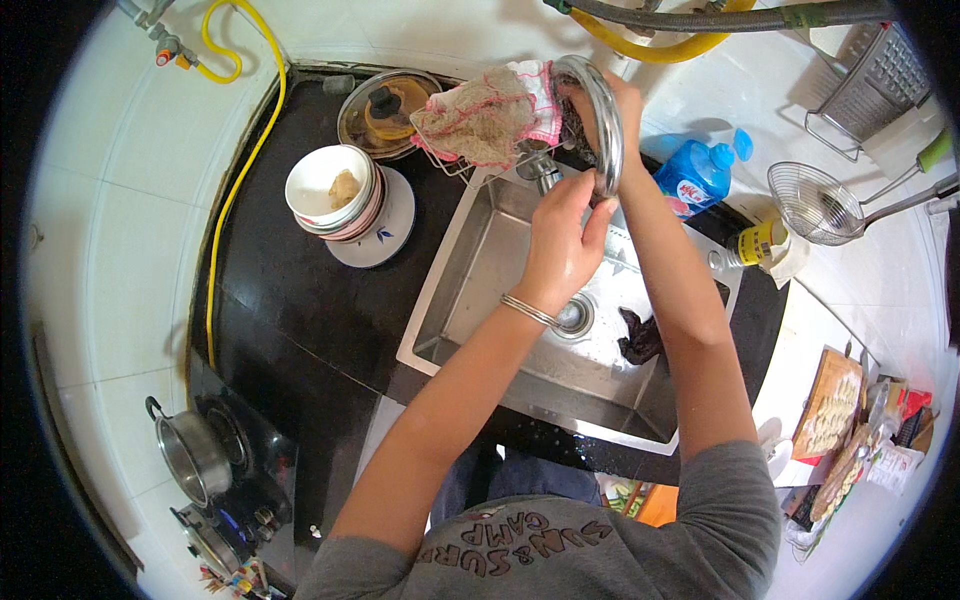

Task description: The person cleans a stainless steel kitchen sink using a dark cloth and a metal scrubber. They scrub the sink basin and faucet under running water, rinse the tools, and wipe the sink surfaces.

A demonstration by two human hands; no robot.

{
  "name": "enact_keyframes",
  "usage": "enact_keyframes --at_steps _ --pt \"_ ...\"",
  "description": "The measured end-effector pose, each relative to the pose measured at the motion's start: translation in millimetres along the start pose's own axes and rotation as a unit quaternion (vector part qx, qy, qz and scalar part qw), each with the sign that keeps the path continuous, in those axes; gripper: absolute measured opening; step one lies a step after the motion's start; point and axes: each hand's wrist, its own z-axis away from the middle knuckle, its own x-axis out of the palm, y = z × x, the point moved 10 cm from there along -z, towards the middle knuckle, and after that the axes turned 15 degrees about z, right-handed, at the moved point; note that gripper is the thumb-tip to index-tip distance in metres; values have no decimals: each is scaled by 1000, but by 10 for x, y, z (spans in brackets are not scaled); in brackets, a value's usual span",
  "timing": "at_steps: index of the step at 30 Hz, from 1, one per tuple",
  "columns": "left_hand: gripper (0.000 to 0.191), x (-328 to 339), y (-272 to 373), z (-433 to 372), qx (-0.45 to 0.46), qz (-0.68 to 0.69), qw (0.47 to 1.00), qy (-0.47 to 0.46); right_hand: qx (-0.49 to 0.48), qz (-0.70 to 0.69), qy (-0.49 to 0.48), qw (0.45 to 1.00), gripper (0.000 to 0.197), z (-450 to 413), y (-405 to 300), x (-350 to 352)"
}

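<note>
A chrome gooseneck faucet (611,127) arches over a stainless-steel sink (465,300). My left hand (562,240), with a metal bangle at its wrist, has its thumb and fingers around the spout's lower end. Behind the curved pipe is my right hand (619,112), its fingers mostly hidden, close to a dark scrubber-like thing (574,127). Beside it, a stained dishcloth (487,112) with a pink-red pattern lies over a wire rack (457,169). In the basin, a dark wet cloth (639,336) rests right of the drain (576,315).
Stacked bowls (330,187) stand on a plate (390,232) at left, near a glass lid (390,112). A blue detergent bottle (694,180) and a yellow-labelled bottle (754,244) stand right of the sink. Skimmers (817,202) hang on the wall. A pot (191,457) sits by the stove.
</note>
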Motion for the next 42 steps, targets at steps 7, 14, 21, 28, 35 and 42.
enact_keyframes --at_steps 7,14,21,28,35,42 --pt "25 -39 -65 35 -17 7 1000 0 -14 -4 0 1000 20 3 -19 13" --pt "24 -62 -7 8 -16 13 1000 2 -37 60 -36 997 19 -40 -241 -89" --pt "23 -23 -41 -10 -11 5 1000 -10 -56 115 -88 988 23 -236 -73 -46" --pt "20 -66 -86 30 -50 24 998 -6 -1 44 -19 999 19 29 -242 -455" --pt "21 -24 -124 18 -27 26 999 -8 -129 80 31 988 22 -37 -330 -148" --pt "23 -42 -59 26 -13 22 1000 3 -88 65 12 994 25 40 -318 -191"
